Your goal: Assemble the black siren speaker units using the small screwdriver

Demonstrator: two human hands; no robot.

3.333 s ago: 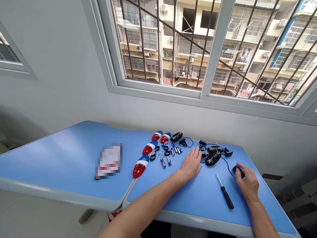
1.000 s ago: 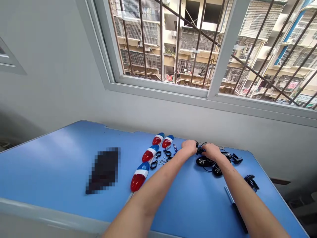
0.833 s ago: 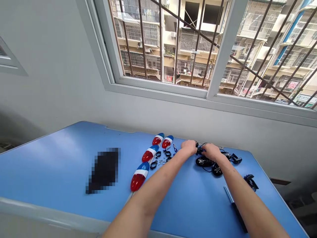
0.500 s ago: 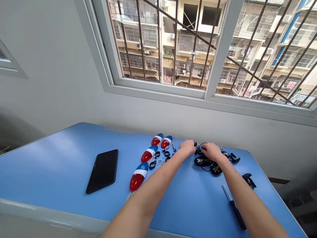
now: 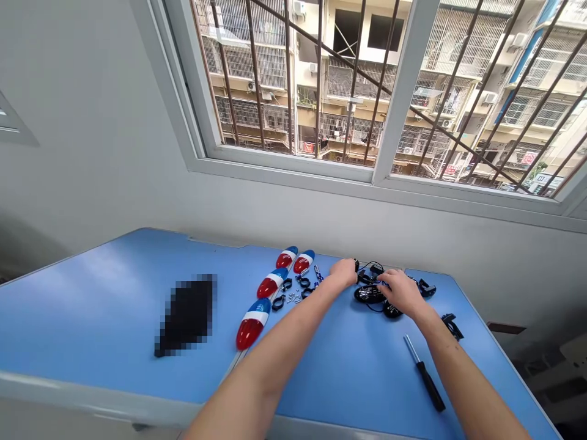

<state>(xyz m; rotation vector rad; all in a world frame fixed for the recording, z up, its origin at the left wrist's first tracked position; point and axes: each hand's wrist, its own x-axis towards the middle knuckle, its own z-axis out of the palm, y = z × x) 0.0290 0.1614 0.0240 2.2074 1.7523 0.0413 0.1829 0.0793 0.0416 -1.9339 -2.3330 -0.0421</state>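
Observation:
At the far edge of the blue table, my left hand (image 5: 343,271) is closed, with a small black piece (image 5: 356,264) showing past its fingers. Its fingertips are mostly hidden. My right hand (image 5: 401,290) reaches over a cluster of black parts, its fingers bent and close together by a small blue bit (image 5: 380,283). What they grip is too small to make out. Between and below the hands lie a black oval piece (image 5: 369,294) with pale print and a second black oval piece (image 5: 392,310), partly under the right hand. A thin black cable (image 5: 369,264) loops behind them.
Several red, white and blue oval shells (image 5: 254,324) lie left of my arms, beside black ring clamps (image 5: 278,302) and small screws (image 5: 293,297). A screwdriver (image 5: 428,382) and black brackets (image 5: 453,327) are on the right. A blurred dark object (image 5: 188,315) lies left. The wall (image 5: 293,214) borders the table.
My right hand has lifted and turned slightly, showing more black parts and a blue bit near its fingers. My left hand stays at much the same spot. The view has shifted a little.

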